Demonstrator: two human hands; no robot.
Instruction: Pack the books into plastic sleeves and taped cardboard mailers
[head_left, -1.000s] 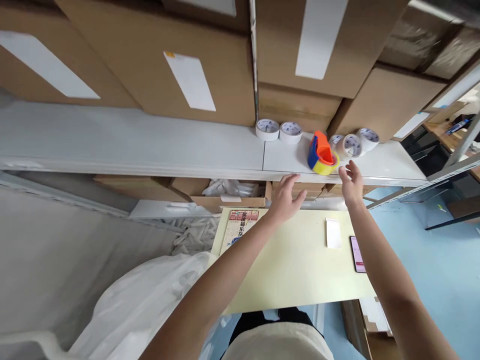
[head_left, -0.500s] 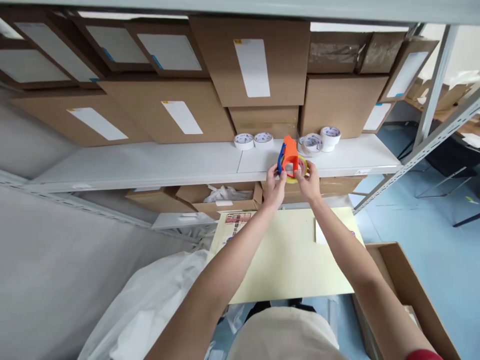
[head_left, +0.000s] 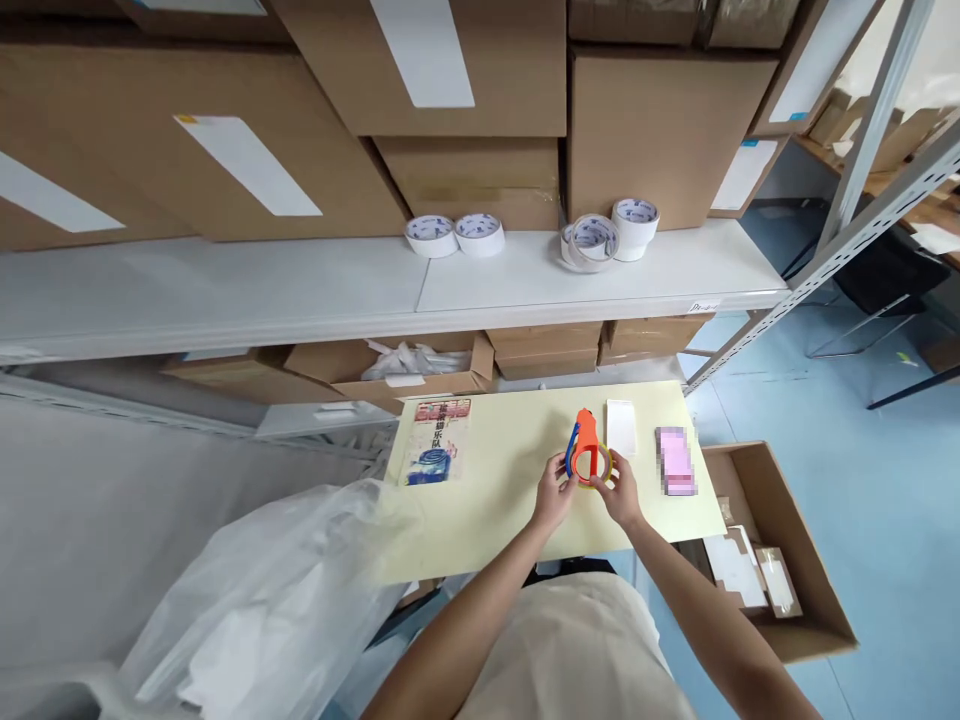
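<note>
An orange tape dispenser [head_left: 587, 430] with a blue side part and a yellow-rimmed roll is held between my two hands, above the pale yellow table [head_left: 487, 520]. My left hand [head_left: 553, 494] grips its left side, fingers curled around the edge. On the other side, my right hand [head_left: 622, 492] has its fingers closed on the roll side. Just beyond the right hand lies a white rectangular item [head_left: 621, 428]. Further right is a pink item [head_left: 677, 461], blurred out by pixels. A printed plastic-like packet [head_left: 436, 442] with dark characters lies at the table's far left.
Several tape rolls [head_left: 480, 235] stand on the grey shelf [head_left: 315, 290], in front of stacked cardboard boxes [head_left: 667, 130]. An open carton [head_left: 814, 570] holding small boxes sits right of the table. A translucent plastic bag [head_left: 277, 590] bulges at the left.
Both hands have drawn the tape dispenser back from the shelf edge and down over the table. The view has shifted, showing more of the tabletop and the carton.
</note>
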